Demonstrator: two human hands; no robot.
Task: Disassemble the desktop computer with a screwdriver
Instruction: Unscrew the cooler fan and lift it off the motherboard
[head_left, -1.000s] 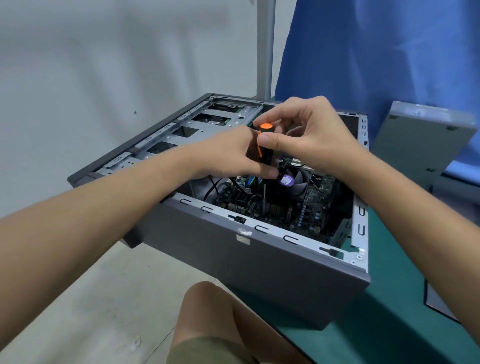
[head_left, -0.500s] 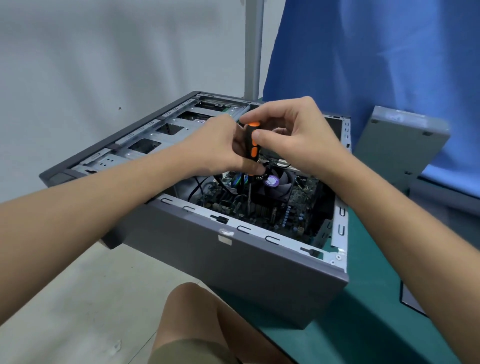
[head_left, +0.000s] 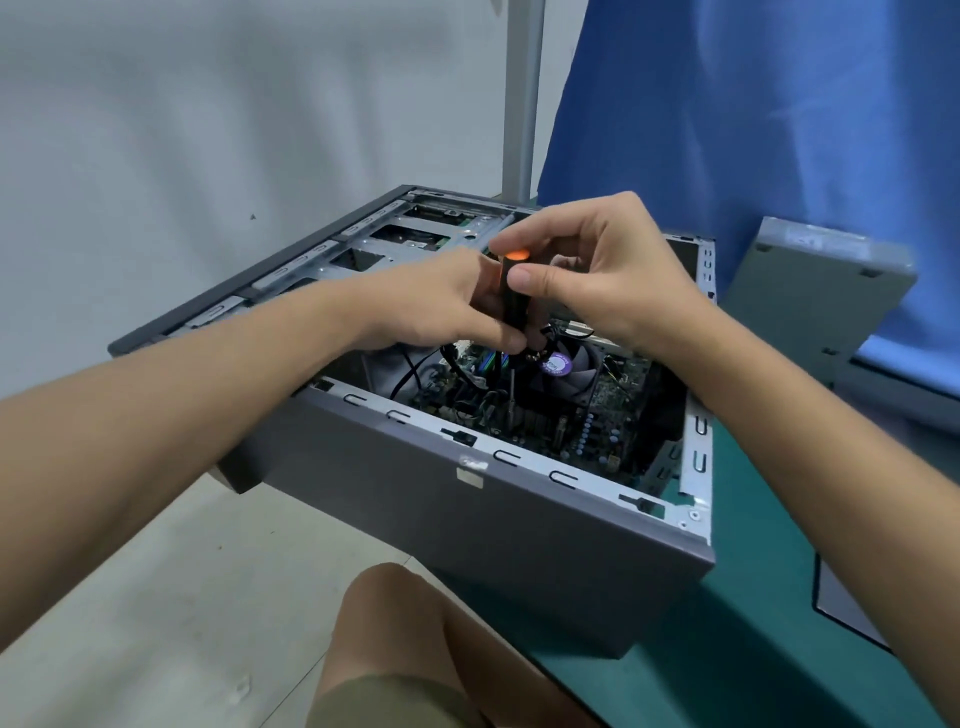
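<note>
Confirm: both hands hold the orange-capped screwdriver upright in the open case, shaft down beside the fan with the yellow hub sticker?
No: in the head view the hub sticker on the fan is purple, not yellow. Otherwise yes: left hand and right hand hold the orange-capped screwdriver upright in the case, shaft down beside the fan.

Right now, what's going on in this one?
A person is working inside an open desktop computer case lying on a green table. The left hand and right hand both grip a black-and-orange screwdriver held upright, its shaft reaching down to the board beside the cooling fan. A grey panel stands off to the right.
</note>
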